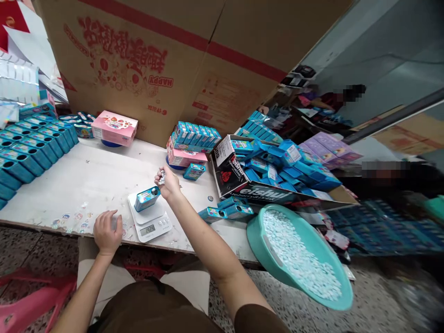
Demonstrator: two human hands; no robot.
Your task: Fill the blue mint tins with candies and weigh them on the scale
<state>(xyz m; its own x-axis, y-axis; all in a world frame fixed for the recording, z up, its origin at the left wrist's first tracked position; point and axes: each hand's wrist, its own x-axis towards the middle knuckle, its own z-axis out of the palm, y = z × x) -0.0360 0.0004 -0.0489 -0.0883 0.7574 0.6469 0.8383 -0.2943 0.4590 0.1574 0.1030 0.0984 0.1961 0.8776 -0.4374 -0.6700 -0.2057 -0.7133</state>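
A small blue box (146,200) with a dark round hole in its top stands on a white digital scale (148,231), whose display seems to read 1424. Just right of the box, my right hand (168,183) is closed around several small whitish candies (161,177). They show between the curled fingers, above the box's hole end. My left hand (108,231) rests by the table's front edge, left of the scale, its fingers loosely apart and holding nothing. To the right, a teal basin (256,236) holds many more such pale pieces.
Rows of blue boxes (34,143) line the table's left. A pink box (116,127) stands before a large cardboard carton (138,55). An open black carton (232,173) full of blue boxes stands right. A pink stool (45,300) is lower left; a person (329,99) sits beyond.
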